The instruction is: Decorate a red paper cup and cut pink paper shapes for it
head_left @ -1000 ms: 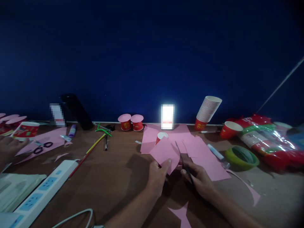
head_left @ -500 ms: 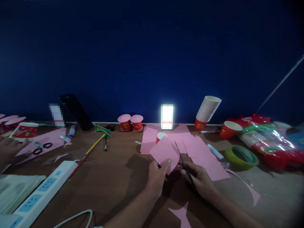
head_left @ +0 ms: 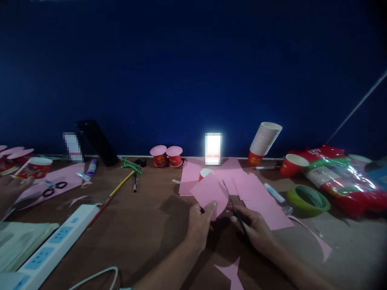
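Deep-blue flat wall [head_left: 193, 72]: fills the whole background.
Brown wood-look tabletop [head_left: 145, 225]: stretches below it, shared with another person (only a hand [head_left: 13, 193] shows, far left, beside a red patterned paper cup [head_left: 39, 168]).
Glossy red-and-green plastic pack [head_left: 341, 185]: lies at right, just beside a yellow-green roll of tape [head_left: 307, 200].
Loose pink paper sheets [head_left: 266, 205]: spread beyond the worker's hands, with a white-lined red paper cup [head_left: 207, 172] at centre, partly hidden.
Left hand [head_left: 199, 227]: pinches the near end of a pink paper piece with a curved right edge [head_left: 208, 191], thumb on top and fingers beneath, holding it above the tabletop in front of that cup.
Right hand [head_left: 254, 227]: closed round the handles of black-handled metal scissors [head_left: 237, 211], blades pointing away along the curved edge; how far they are parted cannot be told.
Forked pink paper scrap [head_left: 232, 273]: lies on the tabletop, nearest the camera.
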A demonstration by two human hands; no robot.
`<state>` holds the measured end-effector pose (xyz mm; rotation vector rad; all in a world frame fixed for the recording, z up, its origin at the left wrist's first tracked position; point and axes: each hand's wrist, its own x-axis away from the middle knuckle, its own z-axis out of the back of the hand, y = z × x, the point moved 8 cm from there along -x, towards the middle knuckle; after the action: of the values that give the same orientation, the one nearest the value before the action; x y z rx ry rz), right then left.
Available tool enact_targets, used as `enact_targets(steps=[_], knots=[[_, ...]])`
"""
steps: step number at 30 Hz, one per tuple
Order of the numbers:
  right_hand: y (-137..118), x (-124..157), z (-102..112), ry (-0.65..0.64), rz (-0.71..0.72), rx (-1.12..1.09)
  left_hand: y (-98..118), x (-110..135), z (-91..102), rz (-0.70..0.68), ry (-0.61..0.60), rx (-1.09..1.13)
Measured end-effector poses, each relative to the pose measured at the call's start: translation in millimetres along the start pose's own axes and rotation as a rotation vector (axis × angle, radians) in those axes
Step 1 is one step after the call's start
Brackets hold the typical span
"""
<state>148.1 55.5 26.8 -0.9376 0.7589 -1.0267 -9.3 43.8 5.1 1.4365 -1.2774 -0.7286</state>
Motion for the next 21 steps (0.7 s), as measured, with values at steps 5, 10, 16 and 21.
enact_targets(steps=[5, 10, 16, 21], knots=[[-0.6, -0.2, -0.1, 0.003, -0.005, 0.022, -1.3, -0.8, 0.1, 0.012, 0.002, -0.017], [0.0, 0.4, -1.0, -0.01, -0.001, 0.02, 0.6, -1.3, 2.2, 0.002, 0.013, -0.044], [1.1, 1.5, 0.6, 0.01, 0.002, 0.037, 0.1, -2.0, 4.3, -0.029, 0.014, -0.037], [1.6, 1.0, -0.9, -0.013, -0.003, 0.053, 0.7, -1.9, 3.7, -0.024, 0.014, -0.032]])
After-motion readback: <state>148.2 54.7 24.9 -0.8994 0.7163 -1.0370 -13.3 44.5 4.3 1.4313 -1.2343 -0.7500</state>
